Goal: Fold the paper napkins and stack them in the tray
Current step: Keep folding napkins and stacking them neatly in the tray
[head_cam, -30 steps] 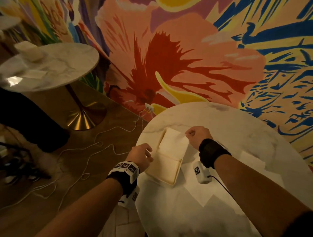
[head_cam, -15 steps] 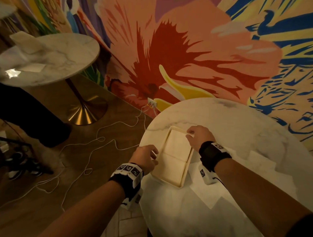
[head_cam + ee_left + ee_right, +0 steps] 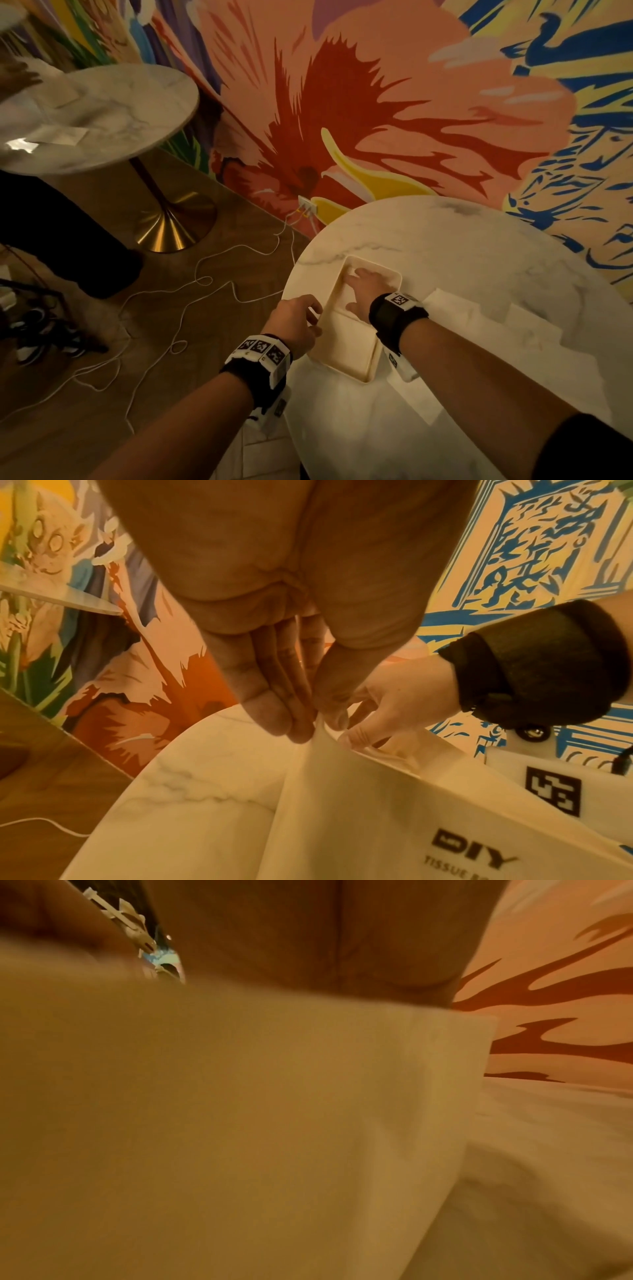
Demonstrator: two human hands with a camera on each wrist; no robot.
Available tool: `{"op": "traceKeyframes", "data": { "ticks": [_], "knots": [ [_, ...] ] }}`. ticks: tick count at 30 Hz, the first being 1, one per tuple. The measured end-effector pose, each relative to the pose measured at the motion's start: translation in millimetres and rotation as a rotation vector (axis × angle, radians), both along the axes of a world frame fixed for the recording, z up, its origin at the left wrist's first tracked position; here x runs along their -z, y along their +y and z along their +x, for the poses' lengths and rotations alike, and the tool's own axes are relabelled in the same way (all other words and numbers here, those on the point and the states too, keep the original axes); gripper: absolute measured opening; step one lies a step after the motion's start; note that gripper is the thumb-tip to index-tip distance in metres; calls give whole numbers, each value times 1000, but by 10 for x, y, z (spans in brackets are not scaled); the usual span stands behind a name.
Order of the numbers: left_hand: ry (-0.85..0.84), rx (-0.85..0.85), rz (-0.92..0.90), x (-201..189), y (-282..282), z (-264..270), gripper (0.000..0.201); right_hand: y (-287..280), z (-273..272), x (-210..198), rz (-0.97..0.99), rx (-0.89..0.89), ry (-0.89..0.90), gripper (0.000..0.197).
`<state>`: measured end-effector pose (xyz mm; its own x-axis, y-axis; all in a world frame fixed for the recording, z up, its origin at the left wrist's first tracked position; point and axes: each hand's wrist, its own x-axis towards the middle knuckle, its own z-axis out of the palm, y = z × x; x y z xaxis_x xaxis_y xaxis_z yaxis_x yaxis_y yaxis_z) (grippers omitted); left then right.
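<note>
Placing step in hand, by the look of it: a folded paper napkin (image 3: 356, 298) lying in the far half of the cream tray (image 3: 371, 368), pressed flat under the right hand (image 3: 368, 291), fingers spread and straight, palm down, nothing gripped. Left hand (image 3: 296, 323) at the tray's left rim, fingers curled; in the left wrist view, thumb and fingertips (image 3: 274, 721) meeting on a thin pale edge at that rim, though whether tray wall or napkin corner cannot be told. Right wrist view mostly filled with blurred pale paper, no finger detail. Tray near the left edge of the round marble table (image 3: 479, 246), long axis running from the near edge, close to the person, away toward the mural wall (image 3: 376, 102) and leaning slightly right at the near end; napkin's sides set square to the tray's walls, near half of the tray seemingly bare. More unfolded napkins (image 3: 455, 308) spread on the table to the right of the tray, just beyond the right wrist. Next move, as a judgement: lifting the right hand off without dragging the light sheet askew, then reaching right for another napkin, folding to the same size, and laying it squarely on top so the stack stays aligned.
</note>
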<state>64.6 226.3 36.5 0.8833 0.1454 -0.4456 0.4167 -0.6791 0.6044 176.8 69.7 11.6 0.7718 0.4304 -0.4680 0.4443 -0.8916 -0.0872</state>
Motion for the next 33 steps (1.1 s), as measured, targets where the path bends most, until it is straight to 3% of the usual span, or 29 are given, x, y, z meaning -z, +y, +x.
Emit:
{"op": "traceKeyframes", "data": {
  "ticks": [13, 20, 27, 33],
  "knots": [
    [14, 35, 48, -36, 6, 33, 31, -68, 2, -64, 97, 39, 0, 63],
    [-211, 53, 128, -279, -192, 125, 20, -439, -136, -440, 390, 175, -69, 52],
    [-393, 139, 22, -400, -898, 201, 16, -1397, -402, -514, 582, 575, -71, 29],
    [-310, 220, -83, -245, -1538, 181, 16, -2308, -795, -241, 543, 908, 8, 23]
  ]
}}
